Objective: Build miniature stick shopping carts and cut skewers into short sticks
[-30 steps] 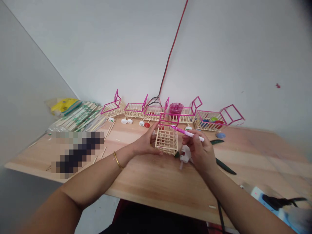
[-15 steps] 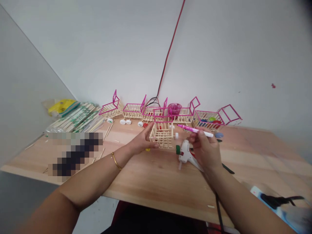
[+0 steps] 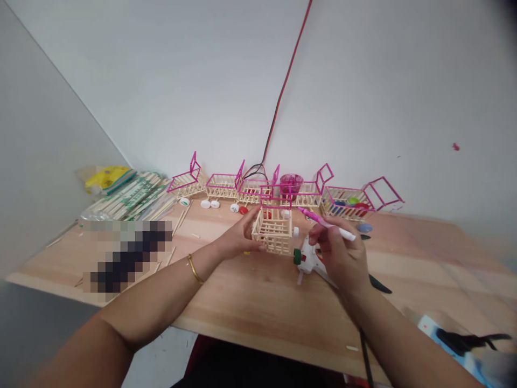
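Note:
My left hand (image 3: pixel 242 234) grips the left side of a miniature cart (image 3: pixel 273 234) built from pale wooden sticks, with a pink handle frame at its far end. White and green caps serve as wheels on its right side. In my right hand (image 3: pixel 341 250) is a pink marker (image 3: pixel 327 223) with a white rear end, its tip pointing left, close to the cart's pink frame. I cannot tell whether the tip touches it. A white glue gun (image 3: pixel 309 258) lies on the table under my right hand, partly hidden by it.
Several similar pink-trimmed carts (image 3: pixel 222 186) line the wall, with a pink-stained cup (image 3: pixel 291 185) among them. Bundled sticks (image 3: pixel 129 196) and a yellow packet (image 3: pixel 107 178) lie at the back left of the wooden table (image 3: pixel 242 302). A red and black cable (image 3: pixel 278 102) hangs down the wall.
The view has shifted slightly. The held cart is a little lower and turned slightly, and the marker now slants down more steeply toward its white end. Both grips stay the same.

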A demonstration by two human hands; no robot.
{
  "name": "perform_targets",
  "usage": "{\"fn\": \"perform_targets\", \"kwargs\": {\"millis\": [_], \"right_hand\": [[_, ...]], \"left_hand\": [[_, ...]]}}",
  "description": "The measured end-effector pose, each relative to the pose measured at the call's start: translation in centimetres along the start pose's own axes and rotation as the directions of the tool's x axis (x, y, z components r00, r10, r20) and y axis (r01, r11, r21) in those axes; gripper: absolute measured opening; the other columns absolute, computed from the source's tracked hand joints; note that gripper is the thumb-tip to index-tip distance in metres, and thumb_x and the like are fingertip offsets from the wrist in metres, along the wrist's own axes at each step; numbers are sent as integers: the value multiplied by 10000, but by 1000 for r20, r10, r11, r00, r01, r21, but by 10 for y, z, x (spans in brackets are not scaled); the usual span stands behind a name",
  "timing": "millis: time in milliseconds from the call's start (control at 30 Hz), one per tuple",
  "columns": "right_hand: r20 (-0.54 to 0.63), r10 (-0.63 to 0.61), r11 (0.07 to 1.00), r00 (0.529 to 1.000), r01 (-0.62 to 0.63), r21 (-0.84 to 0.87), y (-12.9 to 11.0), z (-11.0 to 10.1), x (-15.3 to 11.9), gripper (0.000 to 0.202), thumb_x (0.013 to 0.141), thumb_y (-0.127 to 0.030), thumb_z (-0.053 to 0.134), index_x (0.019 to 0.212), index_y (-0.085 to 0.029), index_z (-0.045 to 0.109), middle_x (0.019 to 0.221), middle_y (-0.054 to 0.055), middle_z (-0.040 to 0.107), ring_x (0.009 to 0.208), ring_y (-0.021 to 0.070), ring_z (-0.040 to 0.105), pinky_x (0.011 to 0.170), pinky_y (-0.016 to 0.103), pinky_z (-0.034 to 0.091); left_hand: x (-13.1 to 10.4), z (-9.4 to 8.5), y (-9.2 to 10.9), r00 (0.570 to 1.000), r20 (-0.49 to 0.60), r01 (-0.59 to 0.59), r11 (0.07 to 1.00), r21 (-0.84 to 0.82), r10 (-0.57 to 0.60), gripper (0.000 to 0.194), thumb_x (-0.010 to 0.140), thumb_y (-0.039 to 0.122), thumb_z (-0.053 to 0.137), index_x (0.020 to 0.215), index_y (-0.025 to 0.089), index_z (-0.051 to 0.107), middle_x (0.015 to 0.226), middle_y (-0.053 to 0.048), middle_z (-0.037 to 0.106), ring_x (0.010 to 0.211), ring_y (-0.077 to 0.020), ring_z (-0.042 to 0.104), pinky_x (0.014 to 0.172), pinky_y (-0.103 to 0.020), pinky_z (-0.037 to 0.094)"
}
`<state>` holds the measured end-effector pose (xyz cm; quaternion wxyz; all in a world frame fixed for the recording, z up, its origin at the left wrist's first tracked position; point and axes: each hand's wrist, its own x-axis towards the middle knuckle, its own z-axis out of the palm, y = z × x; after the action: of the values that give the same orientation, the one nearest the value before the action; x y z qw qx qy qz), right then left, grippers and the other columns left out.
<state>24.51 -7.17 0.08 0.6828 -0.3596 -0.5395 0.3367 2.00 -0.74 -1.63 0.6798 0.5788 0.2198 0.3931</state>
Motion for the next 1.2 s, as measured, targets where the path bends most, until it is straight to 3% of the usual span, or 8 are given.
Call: {"fn": "perform_targets", "kwargs": {"millis": [133,233,333,467,700,833,1033,1200], "right_hand": [[97,-140,929,985,164,-332,1,-1,-7,157,923,-253,508,1026,-275,624,905,32,656,730,159,621,657,330,510],[213,-243,830,946,317,-458,6,-4,-9,212,867,-191,581,1051,-287,620,996,45,660,876,192,632,768,366,510],[304,-268,787,914,390,-477,10,-6,-9,298,823,-169,629,1092,-293,598,1031,53,661,916,209,633,781,373,511],[343,-254,789,904,399,-468,12,-5,-9,311,814,-165,640,1095,-288,592,1044,56,665,864,196,645,759,356,514],[419,-263,750,869,457,-478,15,-4,-9,313,802,-165,656,1087,-277,593,1083,64,680,819,184,659,736,340,533],[465,-303,702,832,525,-482,16,-3,-8,265,835,-148,616,1075,-257,588,1026,68,694,912,194,669,761,338,548],[414,-349,687,841,530,-498,15,-5,-7,240,827,-151,631,1039,-261,604,1030,61,703,934,199,683,780,337,557],[365,-320,733,874,473,-489,15,-7,-6,224,838,-121,602,1018,-254,610,1018,51,702,906,186,685,783,331,557]], "left_hand": [[-2,4,5,1000,10,-5,1000,26,5,1205,527,230,875,1501,297,169,1530,-150,295,1342,-369,386,1074,-472,383],[-3,6,4,1000,10,29,999,31,-29,1276,523,212,881,1506,327,76,1516,-178,305,1262,-360,489,1035,-500,419],[-4,7,1,999,12,44,999,31,-44,1344,522,176,880,1502,336,-26,1481,-199,361,1270,-358,486,1010,-497,443],[-4,6,-1,1000,12,21,999,33,-22,1374,528,151,876,1493,335,-84,1449,-209,405,1267,-356,491,1008,-495,447],[-4,8,-1,999,41,12,1000,27,-13,1353,522,158,881,1496,360,-36,1519,-200,286,1292,-371,459,996,-490,468],[-4,8,2,998,66,4,998,61,-8,1347,529,161,879,1500,342,-36,1503,-201,315,1331,-363,414,1025,-496,441],[-3,5,4,999,38,-24,982,190,17,1383,495,145,882,1481,407,-51,1592,-141,-51,1370,-383,343,1070,-544,371],[-1,3,1,1000,25,-21,993,114,18,1365,515,122,864,1492,357,-60,1579,-192,82,1373,-369,344,1081,-553,347]]}}
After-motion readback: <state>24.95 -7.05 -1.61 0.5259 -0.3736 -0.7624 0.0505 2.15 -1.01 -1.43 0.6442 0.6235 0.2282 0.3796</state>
